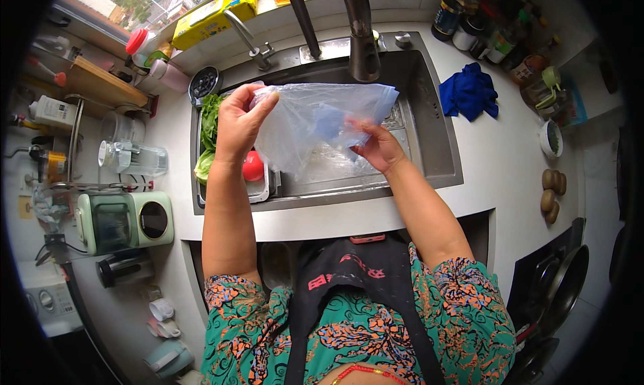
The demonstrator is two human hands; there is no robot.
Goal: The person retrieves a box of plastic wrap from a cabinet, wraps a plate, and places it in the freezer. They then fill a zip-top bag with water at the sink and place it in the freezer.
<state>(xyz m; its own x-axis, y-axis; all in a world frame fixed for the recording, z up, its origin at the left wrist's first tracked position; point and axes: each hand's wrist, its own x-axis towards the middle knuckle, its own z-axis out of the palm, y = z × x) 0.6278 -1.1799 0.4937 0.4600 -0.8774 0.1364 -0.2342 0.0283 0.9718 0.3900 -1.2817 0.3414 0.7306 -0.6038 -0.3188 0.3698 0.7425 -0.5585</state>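
A clear plastic bag (297, 118) with a pale blue patch is stretched between my hands above the sink (347, 179). My left hand (244, 116) pinches its upper left corner between thumb and fingers. On the other side, my right hand (380, 146) grips the lower right part, and some of its fingers show blurred through the film. Below my left hand, a tray (260, 193) at the sink's left end holds a red tomato-like item (253, 166) and leafy greens (209, 121). My left wrist hides part of the tray.
The dark faucet (365, 63) hangs over the sink's back, beside a slim metal tap (246, 33). Right on the counter lie a blue cloth (469, 91), several brown potato-like items (551, 194) and bottles (498, 43). A glass pitcher (136, 157) and a green appliance (123, 221) stand left.
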